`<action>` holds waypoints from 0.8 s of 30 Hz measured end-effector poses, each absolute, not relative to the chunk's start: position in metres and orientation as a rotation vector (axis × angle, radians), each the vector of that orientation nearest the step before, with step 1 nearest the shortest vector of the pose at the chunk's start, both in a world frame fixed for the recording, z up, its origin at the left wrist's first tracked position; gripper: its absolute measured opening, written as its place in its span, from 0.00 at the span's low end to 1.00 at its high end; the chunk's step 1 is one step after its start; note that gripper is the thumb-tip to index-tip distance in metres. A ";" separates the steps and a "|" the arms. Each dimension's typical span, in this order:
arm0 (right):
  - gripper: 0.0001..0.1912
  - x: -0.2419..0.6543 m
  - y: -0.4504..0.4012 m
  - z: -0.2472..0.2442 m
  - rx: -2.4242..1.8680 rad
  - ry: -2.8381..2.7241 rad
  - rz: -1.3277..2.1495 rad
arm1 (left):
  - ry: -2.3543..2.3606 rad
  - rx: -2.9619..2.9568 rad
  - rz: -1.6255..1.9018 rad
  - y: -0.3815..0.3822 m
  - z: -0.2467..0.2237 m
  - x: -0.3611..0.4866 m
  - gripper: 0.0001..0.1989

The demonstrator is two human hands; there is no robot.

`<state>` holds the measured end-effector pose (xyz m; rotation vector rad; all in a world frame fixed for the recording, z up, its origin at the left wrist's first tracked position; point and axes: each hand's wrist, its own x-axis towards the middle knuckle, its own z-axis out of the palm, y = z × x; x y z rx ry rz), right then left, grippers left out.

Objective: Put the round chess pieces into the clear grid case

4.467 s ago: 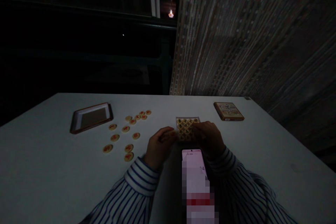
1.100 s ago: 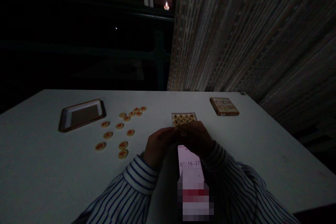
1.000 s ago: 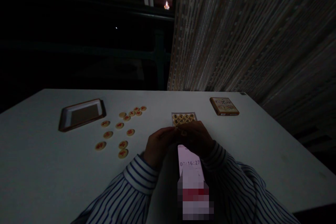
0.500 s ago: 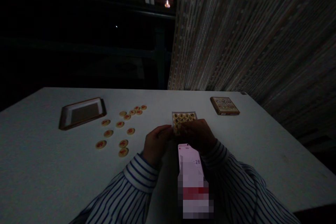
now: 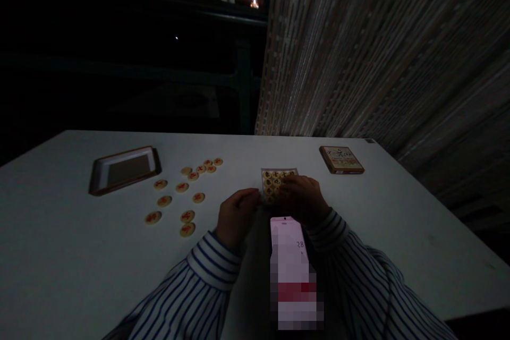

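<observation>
A small clear tray point(image 5: 260, 180) stands on the table in front of me, with rows of round wooden pieces point(image 5: 268, 183) bearing black characters. My left hand point(image 5: 238, 216) is at the tray's near left corner, thumb and fingers pinched together at its edge. Over the tray's right part reaches my right hand point(image 5: 306, 199), its fingers curled down and hiding several pieces; what they hold, if anything, is too dark to tell. Left of my hands, several loose round pieces with red characters point(image 5: 182, 187) lie scattered.
A brown-edged open box part point(image 5: 99, 186) lies at the far left. A flat printed box point(image 5: 342, 160) sits at the back right. Between my forearms a lit phone point(image 5: 287, 231) lies near me. Behind the table hangs a string curtain point(image 5: 311, 64).
My right hand has shifted slightly over the tray, uncovering more pieces in its middle and covering more of the right side. My left hand stays at the corner.
</observation>
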<state>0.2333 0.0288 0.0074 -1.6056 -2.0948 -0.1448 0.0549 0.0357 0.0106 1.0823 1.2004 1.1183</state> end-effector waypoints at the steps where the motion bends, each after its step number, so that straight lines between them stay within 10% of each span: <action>1: 0.11 0.234 0.029 0.006 -1.591 -2.093 -0.145 | 1.209 1.085 1.116 0.036 0.011 0.055 0.15; 24: 0.11 0.242 0.036 -0.005 -1.582 -2.182 -0.041 | 1.229 1.143 1.092 0.036 0.013 0.053 0.16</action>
